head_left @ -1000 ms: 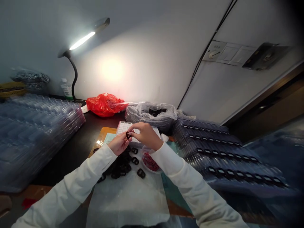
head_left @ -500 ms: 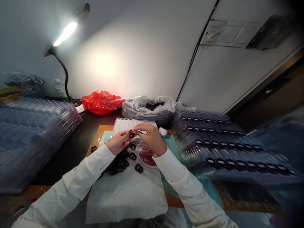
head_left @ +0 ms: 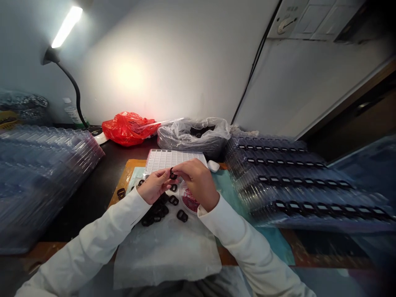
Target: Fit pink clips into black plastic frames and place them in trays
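Note:
Between my two hands is a small black plastic frame-shaped piece (head_left: 173,175). The fingers and thumb of my left hand (head_left: 154,186) pinch it from the left. My right hand (head_left: 198,178) has its fingertips closed on its upper right side; whether they also hold something tiny is hidden. Below the hands lies a pile of similar black pieces (head_left: 156,212), with one loose piece (head_left: 182,215) off to the right. Partly under my right hand stands a round clear tub (head_left: 182,202) of thin red pieces.
A white gridded tray (head_left: 161,160) lies behind the hands, with a white case (head_left: 213,166) beside it. Stacked clear trays stand left (head_left: 62,161) and right (head_left: 262,194), the right ones bearing rows of black pieces. A red bag (head_left: 128,128), clear bag (head_left: 192,138) and lamp (head_left: 76,88) stand at the back.
The view has shifted a little, so the lamp and back items sit higher and further left. Both hands stay together on the black piece; my right hand has turned slightly, its fingers more curled.

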A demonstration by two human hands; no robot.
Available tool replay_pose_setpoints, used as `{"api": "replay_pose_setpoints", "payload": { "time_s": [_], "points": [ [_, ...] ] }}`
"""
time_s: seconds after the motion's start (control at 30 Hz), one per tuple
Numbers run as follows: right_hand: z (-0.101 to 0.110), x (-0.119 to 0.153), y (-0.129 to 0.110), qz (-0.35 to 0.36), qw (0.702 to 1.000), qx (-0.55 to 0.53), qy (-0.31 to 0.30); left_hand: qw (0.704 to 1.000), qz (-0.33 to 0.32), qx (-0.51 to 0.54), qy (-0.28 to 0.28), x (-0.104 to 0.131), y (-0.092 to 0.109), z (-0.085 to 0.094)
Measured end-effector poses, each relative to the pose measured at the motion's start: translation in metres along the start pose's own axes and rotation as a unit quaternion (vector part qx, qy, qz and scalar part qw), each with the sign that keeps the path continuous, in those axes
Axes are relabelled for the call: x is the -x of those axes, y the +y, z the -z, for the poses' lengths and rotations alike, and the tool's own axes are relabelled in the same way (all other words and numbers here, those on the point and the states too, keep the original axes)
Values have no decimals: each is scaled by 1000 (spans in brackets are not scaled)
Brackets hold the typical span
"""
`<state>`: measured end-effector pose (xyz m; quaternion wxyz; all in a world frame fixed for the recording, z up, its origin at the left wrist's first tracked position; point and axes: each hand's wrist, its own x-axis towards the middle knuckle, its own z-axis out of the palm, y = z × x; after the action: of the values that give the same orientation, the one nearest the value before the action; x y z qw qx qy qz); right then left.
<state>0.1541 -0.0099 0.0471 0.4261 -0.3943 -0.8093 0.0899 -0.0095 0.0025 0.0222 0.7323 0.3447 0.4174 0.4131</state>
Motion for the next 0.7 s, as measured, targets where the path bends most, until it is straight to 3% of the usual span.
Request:
{"api": "replay_pose_setpoints", "payload": {
  "time_s": [0.4, 0.7],
  "points": [
    [1, 4, -4, 8, 999, 45, 3, 999, -23, 41, -23, 0, -4, 0],
    [-1, 5, -8, 51, 985, 141, 80, 996, -11, 85, 10, 2, -3, -4]
  ]
}}
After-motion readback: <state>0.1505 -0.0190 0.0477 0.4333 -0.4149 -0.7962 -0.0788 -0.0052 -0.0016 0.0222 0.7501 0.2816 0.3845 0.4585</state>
